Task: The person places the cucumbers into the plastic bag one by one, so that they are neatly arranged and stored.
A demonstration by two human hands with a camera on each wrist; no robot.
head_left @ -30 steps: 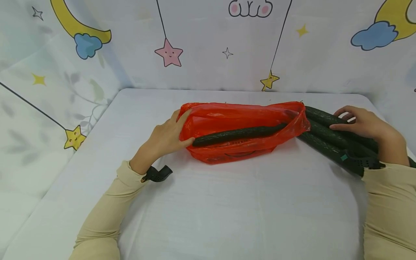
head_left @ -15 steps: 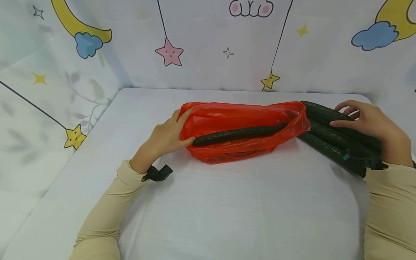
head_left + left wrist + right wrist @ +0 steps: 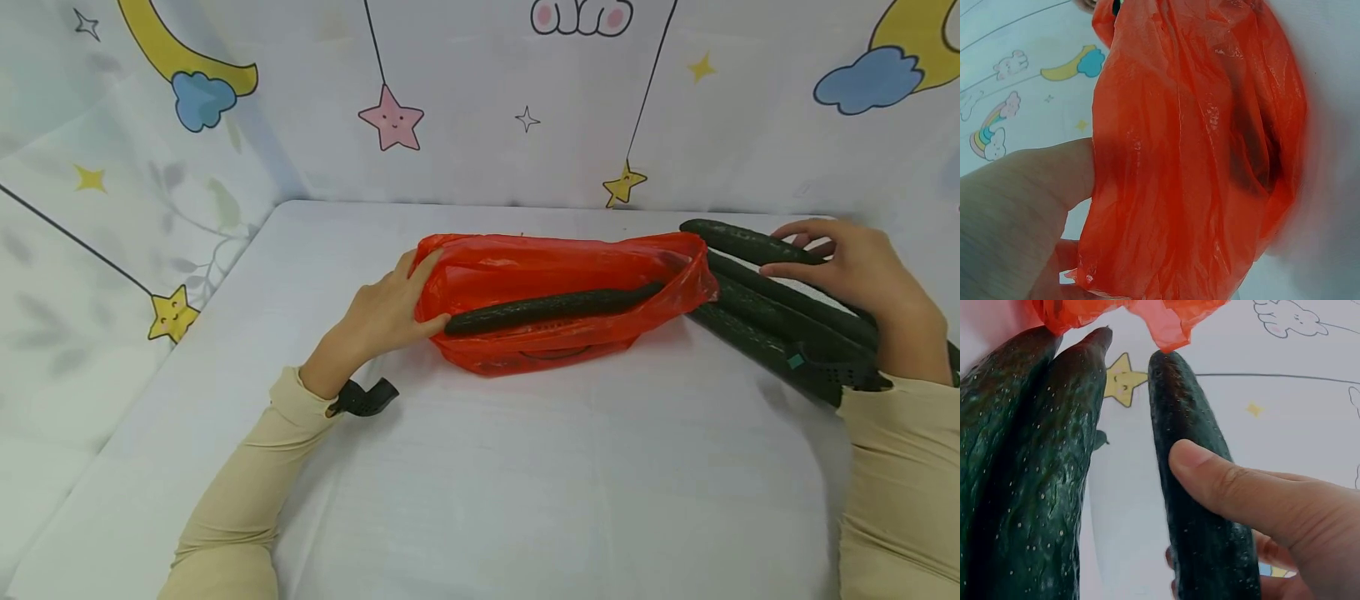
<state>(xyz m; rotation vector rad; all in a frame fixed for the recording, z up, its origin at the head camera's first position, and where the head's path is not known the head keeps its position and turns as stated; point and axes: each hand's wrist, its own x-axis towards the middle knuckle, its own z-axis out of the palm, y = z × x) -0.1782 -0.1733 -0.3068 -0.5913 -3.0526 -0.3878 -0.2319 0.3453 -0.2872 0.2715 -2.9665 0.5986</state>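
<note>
A red plastic bag lies on its side, with one dark green cucumber in its opening. My left hand holds the left rim of the bag, its thumb by the cucumber's end. In the left wrist view the bag hides most of the fingers. My right hand pinches another cucumber between thumb and fingers. The right wrist view has this cucumber raised apart from the others, its tip close to the red plastic. Several cucumbers lie beneath the right hand, tips against the bag.
A white cloth covers the table. Behind it hangs a backdrop printed with moons and stars. Black straps with small devices sit on both wrists.
My right hand has lifted its cucumber up and away from the pile, opening a gap, with the tip now above the bag's right end. The left hand and bag have stayed put.
</note>
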